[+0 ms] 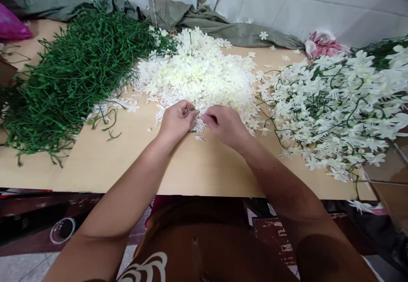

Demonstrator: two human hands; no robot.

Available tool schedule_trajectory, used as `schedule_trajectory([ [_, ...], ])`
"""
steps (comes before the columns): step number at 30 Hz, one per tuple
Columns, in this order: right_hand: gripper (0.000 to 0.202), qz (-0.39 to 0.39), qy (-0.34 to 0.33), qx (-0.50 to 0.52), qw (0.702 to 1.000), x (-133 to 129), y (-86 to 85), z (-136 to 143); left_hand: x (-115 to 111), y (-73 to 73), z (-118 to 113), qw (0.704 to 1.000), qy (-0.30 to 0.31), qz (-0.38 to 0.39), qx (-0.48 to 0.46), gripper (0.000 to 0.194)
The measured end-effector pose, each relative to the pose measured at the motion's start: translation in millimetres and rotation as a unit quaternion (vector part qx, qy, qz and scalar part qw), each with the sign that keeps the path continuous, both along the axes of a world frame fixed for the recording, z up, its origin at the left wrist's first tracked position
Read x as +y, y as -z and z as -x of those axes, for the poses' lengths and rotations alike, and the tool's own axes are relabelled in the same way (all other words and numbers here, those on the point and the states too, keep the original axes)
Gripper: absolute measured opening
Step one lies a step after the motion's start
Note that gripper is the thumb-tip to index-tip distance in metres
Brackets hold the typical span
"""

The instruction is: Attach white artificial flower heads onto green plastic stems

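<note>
My left hand [177, 120] pinches the end of a thin green stem, of which only a small bit shows at the fingertips. Close beside it on the right, my right hand [225, 122] has thumb and forefinger pressed together; whatever lies between them is too small to name. Both hands are over the near edge of a heap of white flowers [204, 69]. Small white stick-like pieces [199, 125] lie between and under the fingers. Green stems [76, 69] are piled high to the left. At the right is a heap of white flowers joined to green stems [331, 108].
The tan tabletop [111, 167] has its front edge before my body. Grey-green cloth [223, 27] runs along the tiled wall at the back. A pink and white bag [325, 45] lies back right, a magenta bag [12, 23] at far left. Loose stems [113, 136] lie left of my hands.
</note>
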State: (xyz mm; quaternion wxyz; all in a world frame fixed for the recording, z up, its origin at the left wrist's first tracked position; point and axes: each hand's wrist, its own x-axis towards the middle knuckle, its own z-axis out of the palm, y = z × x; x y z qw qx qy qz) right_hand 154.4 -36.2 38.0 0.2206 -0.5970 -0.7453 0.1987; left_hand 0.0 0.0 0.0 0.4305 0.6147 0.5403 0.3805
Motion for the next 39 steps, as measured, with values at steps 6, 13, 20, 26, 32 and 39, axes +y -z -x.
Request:
schedule_trajectory([
  [6,0.031,0.117,0.002,0.051,0.992,6,1.3,-1,-1,2.4,-1,0.999,0.022,-0.023,0.017,0.014],
  [13,0.035,0.129,0.009,0.136,0.982,10,6.4,-7,-3,-3.2,-4,1.0,0.031,-0.004,-0.001,0.01],
  [20,0.032,0.124,0.026,0.17,0.977,11,11.4,-8,0,5.1,-2,0.998,0.052,-0.01,-0.013,0.013],
  [26,0.024,0.028,0.028,0.171,0.984,10,19.8,-8,1,6.4,0,0.998,0.055,-0.029,-0.011,0.012],
  [32,0.02,-0.071,0.009,0.184,0.98,9,26.4,-8,-1,1.6,1,0.993,0.103,-0.039,-0.044,0.012],
  [39,0.018,-0.011,-0.024,0.299,0.954,9,31.4,-10,-1,-7.3,-3,0.991,0.059,-0.006,-0.117,0.012],
])
